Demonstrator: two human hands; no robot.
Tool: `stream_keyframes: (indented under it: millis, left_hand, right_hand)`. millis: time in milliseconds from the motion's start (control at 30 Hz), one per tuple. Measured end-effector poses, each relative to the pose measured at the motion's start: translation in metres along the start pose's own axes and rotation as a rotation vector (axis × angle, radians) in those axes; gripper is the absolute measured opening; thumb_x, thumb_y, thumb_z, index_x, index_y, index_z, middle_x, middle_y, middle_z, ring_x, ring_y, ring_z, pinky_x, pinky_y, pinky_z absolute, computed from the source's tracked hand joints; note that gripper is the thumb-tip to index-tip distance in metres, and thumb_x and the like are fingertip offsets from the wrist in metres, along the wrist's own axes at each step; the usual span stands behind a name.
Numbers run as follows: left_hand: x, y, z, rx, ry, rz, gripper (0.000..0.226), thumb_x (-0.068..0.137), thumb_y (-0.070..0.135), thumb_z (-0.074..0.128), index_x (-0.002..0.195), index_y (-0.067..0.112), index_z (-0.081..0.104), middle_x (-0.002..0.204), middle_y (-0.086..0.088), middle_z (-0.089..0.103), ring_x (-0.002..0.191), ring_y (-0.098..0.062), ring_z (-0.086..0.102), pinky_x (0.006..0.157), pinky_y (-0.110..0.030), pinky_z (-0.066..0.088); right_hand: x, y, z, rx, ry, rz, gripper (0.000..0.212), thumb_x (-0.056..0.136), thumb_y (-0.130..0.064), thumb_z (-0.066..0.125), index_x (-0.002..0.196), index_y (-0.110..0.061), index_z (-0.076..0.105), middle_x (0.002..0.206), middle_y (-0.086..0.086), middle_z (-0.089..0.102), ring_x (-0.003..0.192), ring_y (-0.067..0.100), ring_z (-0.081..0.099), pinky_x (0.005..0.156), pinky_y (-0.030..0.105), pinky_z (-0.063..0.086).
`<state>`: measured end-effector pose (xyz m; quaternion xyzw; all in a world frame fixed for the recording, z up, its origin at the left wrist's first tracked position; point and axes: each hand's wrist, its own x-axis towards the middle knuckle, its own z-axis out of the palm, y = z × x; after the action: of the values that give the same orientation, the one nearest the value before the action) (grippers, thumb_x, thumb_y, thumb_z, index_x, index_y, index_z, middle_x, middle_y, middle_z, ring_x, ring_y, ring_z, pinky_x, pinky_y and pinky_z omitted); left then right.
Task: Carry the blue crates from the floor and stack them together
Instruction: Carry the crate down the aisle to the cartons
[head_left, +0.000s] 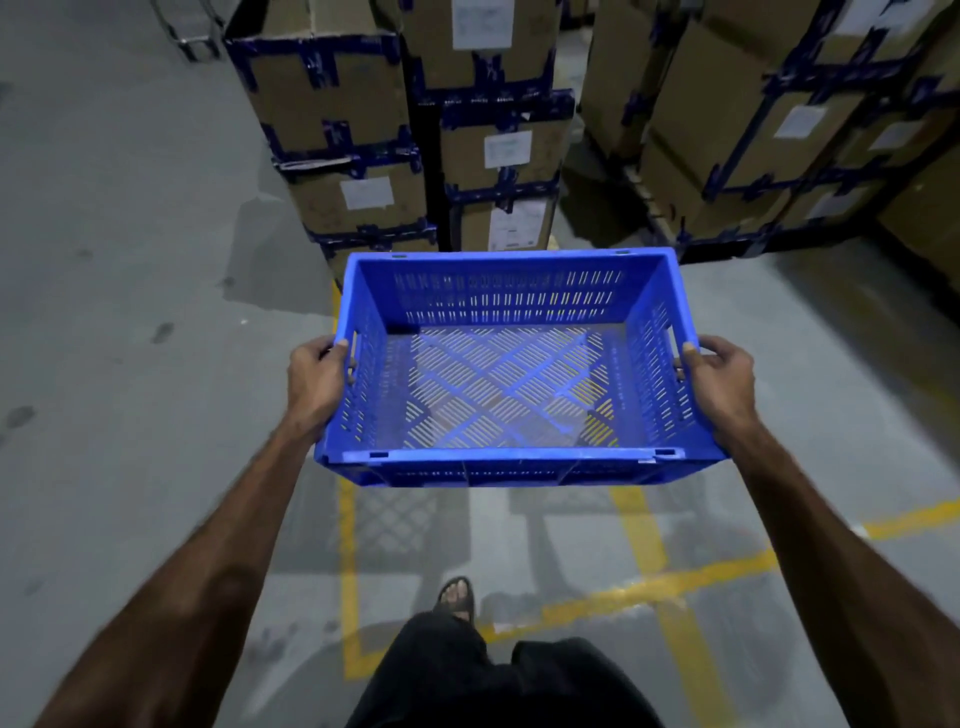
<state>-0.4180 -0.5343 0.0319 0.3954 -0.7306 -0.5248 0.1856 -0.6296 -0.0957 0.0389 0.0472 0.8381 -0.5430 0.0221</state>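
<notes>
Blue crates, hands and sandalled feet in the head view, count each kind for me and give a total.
Blue crate: 1, held off the floor
Hands: 2, left hand and right hand, each gripping a short side of the crate
Sandalled foot: 1
Total: 4

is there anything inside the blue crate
No, the blue crate held between the left hand and right hand is empty, with the floor showing through its slotted bottom.
</notes>
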Motion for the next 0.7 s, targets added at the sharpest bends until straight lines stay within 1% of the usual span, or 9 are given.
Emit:
stream_keyframes:
  millis: [33,133,233,433,567,700]
  left_hand:
    - [0.015,0.005,0.007,0.008,0.001,0.002,0.030,0.093,0.030,0.053,0.085,0.004,0.067,0.072,-0.006,0.066,0.057,-0.021,0.059,0.064,-0.051,0.057]
    - [0.056,0.017,0.025,0.013,0.004,-0.002,0.030,0.093,0.032,0.053,0.084,0.006,0.067,0.071,-0.005,0.065,0.056,-0.021,0.059,0.064,-0.051,0.057]
    - [0.091,0.023,0.043,0.026,0.018,-0.007,0.032,0.091,0.034,0.052,0.081,0.006,0.066,0.069,-0.005,0.065,0.056,-0.021,0.059,0.063,-0.052,0.057]
    - [0.150,0.027,0.086,0.064,0.086,-0.019,0.033,0.094,0.035,0.051,0.083,0.008,0.066,0.070,-0.006,0.067,0.057,-0.022,0.061,0.063,-0.052,0.057]
    - [0.180,0.024,0.116,0.105,0.159,-0.035,0.033,0.096,0.035,0.050,0.084,0.008,0.065,0.073,-0.013,0.069,0.056,-0.020,0.061,0.064,-0.049,0.057]
    - [0.211,0.007,0.138,0.119,0.192,-0.043,0.034,0.095,0.037,0.049,0.088,0.008,0.065,0.079,-0.019,0.070,0.059,-0.022,0.064,0.064,-0.052,0.059]
  right_hand:
    - [0.013,-0.004,0.008,-0.002,0.004,-0.001,0.020,0.093,-0.032,0.063,0.111,-0.024,0.066,0.086,0.009,0.077,0.075,0.024,0.072,0.084,0.055,0.060]
    - [0.051,-0.015,0.028,-0.009,0.008,0.000,0.024,0.095,-0.030,0.062,0.117,-0.018,0.066,0.088,0.011,0.076,0.075,0.023,0.070,0.084,0.053,0.060]
    - [0.095,-0.022,0.046,-0.009,-0.010,0.003,0.024,0.095,-0.028,0.062,0.116,-0.017,0.066,0.089,0.012,0.076,0.075,0.023,0.071,0.084,0.052,0.060]
    - [0.195,-0.027,0.092,-0.018,-0.108,-0.010,0.025,0.097,-0.026,0.061,0.119,-0.014,0.065,0.092,0.015,0.075,0.075,0.023,0.069,0.086,0.051,0.059]
    - [0.264,-0.020,0.124,-0.034,-0.177,-0.016,0.027,0.095,-0.030,0.061,0.118,-0.016,0.066,0.090,0.011,0.076,0.075,0.024,0.071,0.085,0.053,0.060]
    - [0.316,-0.015,0.162,-0.051,-0.226,-0.038,0.017,0.093,-0.032,0.061,0.109,-0.027,0.065,0.089,0.007,0.077,0.078,0.024,0.074,0.084,0.051,0.060]
